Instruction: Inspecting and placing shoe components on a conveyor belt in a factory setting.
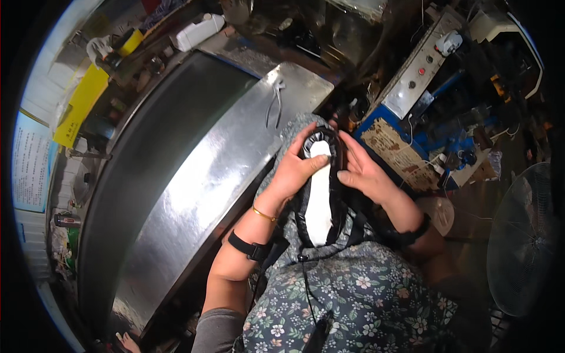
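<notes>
A black shoe upper (302,203) lies bottom up over my lap, its edge gathered in folds around a white insole (319,197). Around its far left side my left hand (300,166) is closed, with the thumb pressing on the white insole and the fingers on the outer side. My right hand (364,169) is beside the shoe's right edge, fingers stretched out and apart, the fingertips near or touching the black material. Whether they press on it I cannot tell. A pair of pincers (275,104) rests on the metal table to the left.
A shiny metal table (194,170) with a dark conveyor belt (159,117) runs along my left. At the right stand a machine with a control panel (419,67) and a large fan (521,241). A white bottle (200,32) is at the far left. Another person's hand (126,342) shows at the lower left.
</notes>
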Motion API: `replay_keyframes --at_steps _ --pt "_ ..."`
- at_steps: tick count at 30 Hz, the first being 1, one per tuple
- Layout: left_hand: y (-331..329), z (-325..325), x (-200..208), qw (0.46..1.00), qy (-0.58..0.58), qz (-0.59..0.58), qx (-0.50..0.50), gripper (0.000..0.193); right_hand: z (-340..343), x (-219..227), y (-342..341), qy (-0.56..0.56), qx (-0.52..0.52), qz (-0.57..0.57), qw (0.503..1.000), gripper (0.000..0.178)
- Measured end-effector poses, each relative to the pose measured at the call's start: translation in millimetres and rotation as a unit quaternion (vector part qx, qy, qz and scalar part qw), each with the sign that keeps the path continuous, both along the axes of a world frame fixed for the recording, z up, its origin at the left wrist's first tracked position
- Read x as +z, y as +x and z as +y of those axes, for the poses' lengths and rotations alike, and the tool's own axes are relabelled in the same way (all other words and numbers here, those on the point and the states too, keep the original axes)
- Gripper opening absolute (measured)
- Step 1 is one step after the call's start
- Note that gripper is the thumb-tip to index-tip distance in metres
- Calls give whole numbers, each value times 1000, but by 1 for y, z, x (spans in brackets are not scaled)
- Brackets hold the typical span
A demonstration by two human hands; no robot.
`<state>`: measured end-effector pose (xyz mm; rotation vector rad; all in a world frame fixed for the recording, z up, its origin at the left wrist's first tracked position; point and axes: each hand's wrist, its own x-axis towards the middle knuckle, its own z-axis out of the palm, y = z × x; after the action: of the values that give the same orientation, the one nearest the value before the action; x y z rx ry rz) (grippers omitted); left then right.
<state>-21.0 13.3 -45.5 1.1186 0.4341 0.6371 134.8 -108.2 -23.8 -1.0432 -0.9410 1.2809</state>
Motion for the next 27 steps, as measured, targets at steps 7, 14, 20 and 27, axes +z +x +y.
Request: replay_keyframes --at_steps 7,14,20,27 --pt "11 -17 12 940 289 150 102 65 -63 -42 -44 -144 25 -217 965 94" --pt "-7 -68 35 931 351 42 94 83 5 42 29 -77 219 379 896 79" --pt "-217 -40 95 844 215 -63 488 83 57 108 0 -161 284 -99 940 73" --pt "-559 -171 252 212 498 302 785 98 118 79 24 -167 354 -267 880 64"
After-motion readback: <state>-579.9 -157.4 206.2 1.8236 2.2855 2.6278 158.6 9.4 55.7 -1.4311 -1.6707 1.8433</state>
